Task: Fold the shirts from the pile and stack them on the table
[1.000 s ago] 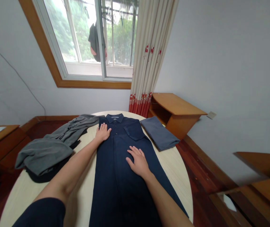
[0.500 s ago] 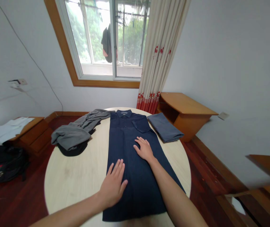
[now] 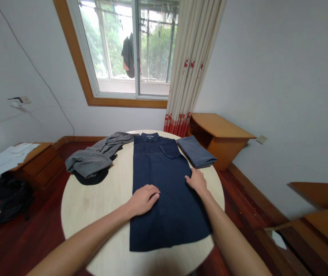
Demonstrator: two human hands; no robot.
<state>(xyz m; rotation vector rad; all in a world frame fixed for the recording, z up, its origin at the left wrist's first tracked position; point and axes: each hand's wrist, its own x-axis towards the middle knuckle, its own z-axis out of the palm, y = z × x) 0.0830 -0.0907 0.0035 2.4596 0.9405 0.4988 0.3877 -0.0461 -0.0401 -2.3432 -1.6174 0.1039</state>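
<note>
Navy shirt (image 3: pixel 169 207) flat on round counter (image 3: pixel 95 214), collar at its far end, hem nearest the wearer. Left hand (image 3: pixel 145 198) on the shirt's left half, fingers bent; right hand (image 3: pixel 197 179) at its right edge. Cannot tell whether either set of fingers grips fabric. Likely trouble: an uneven one-sided pull would skew or crease the front; a wide sweep off the right edge could nudge the folded grey cloth (image 3: pixel 196 152) just beside the shirt's upper right. Shirt's lower right corner sits close to the rim; dragging that way might leave it hanging. Best room: broad bare surface left of the shirt, short of the grey garment (image 3: pixel 92 160); only a shallow strip beyond the hem.
</note>
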